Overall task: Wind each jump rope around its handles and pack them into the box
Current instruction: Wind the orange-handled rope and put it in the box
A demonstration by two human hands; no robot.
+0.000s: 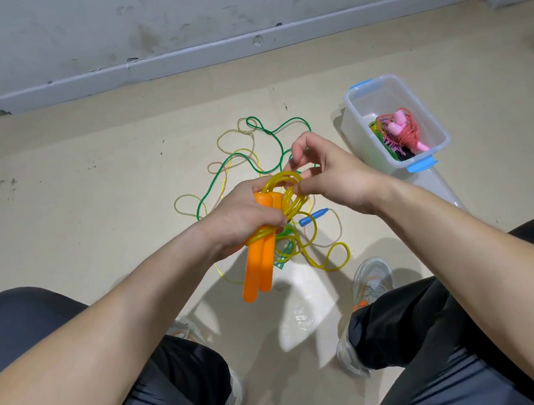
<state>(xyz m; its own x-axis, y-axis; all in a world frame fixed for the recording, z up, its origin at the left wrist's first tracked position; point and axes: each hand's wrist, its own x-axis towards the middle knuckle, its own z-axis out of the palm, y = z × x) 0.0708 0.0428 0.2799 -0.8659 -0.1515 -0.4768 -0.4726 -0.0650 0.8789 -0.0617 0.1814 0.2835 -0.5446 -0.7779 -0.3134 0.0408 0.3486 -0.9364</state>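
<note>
Orange handles [257, 271]: pair, side by side, at centre above the floor [87, 192], clamped in left hand [243, 214]. Yellow rope [287, 196]: partly coiled over the handles' far end, tail trailing to the floor on the near side. Right hand [333, 176]: fingers curled, pinching a yellow loop just right of the handles. Green rope [281, 146] and speckled rope [218, 143]: loose, tangled on the floor beyond the hands, blue handle [313, 218] among them. Clear box [381, 99]: far right, holding a wound pink rope [402, 130].
</note>
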